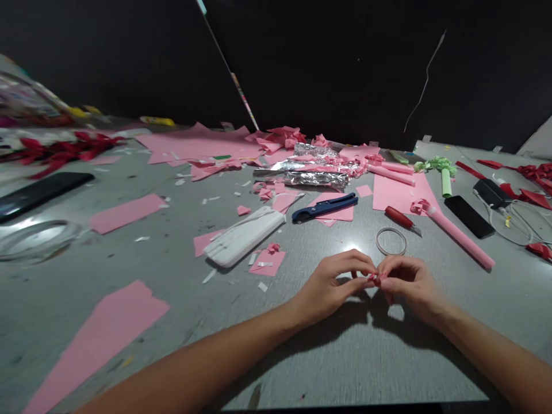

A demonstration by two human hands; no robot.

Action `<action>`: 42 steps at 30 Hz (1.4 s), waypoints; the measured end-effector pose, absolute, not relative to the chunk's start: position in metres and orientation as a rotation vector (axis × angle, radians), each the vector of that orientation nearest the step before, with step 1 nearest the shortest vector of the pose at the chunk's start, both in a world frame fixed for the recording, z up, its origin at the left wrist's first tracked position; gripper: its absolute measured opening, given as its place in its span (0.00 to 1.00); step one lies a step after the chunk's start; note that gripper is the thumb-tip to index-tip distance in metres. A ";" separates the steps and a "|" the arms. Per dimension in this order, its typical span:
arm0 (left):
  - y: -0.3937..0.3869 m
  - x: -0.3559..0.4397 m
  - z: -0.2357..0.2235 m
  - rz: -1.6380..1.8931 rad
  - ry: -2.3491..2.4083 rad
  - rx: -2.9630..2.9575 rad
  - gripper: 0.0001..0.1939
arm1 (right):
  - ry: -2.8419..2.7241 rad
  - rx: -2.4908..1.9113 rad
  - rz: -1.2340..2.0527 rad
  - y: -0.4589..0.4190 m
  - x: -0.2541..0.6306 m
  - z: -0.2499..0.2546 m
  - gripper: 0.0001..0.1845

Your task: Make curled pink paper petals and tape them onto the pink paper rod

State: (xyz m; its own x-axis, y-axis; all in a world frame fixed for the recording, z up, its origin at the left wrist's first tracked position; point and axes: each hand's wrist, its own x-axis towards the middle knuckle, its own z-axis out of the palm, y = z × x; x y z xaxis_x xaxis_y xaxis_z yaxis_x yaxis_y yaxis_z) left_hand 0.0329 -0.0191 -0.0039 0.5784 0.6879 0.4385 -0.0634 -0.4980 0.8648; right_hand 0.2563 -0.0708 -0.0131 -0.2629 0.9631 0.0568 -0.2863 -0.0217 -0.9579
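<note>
Both hands pinch a small pink paper piece (378,278) above the worktop (328,368). A metal ring (391,241) lies just beyond the right hand (409,282); the red-handled knife (401,220) lies beyond the ring. The white power bank (244,237) lies left of the blue cutter (325,207).

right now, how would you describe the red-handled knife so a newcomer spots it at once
On the grey table, find the right hand, then the thin metal ring just beyond it. The knife lies just past that ring, blade pointing right. Its dark red handle sets it apart from the long pink roll on its right.
</note>
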 end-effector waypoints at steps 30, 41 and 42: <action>0.007 0.015 0.009 0.351 0.191 1.813 0.11 | -1.729 -0.776 1.682 -0.055 0.291 0.007 0.03; -0.001 0.022 -0.004 0.538 0.236 1.033 0.12 | -1.276 -0.455 1.845 -0.061 0.286 0.003 0.04; -0.002 0.022 -0.004 0.536 0.236 1.044 0.14 | -1.278 -0.441 1.848 -0.061 0.286 0.002 0.04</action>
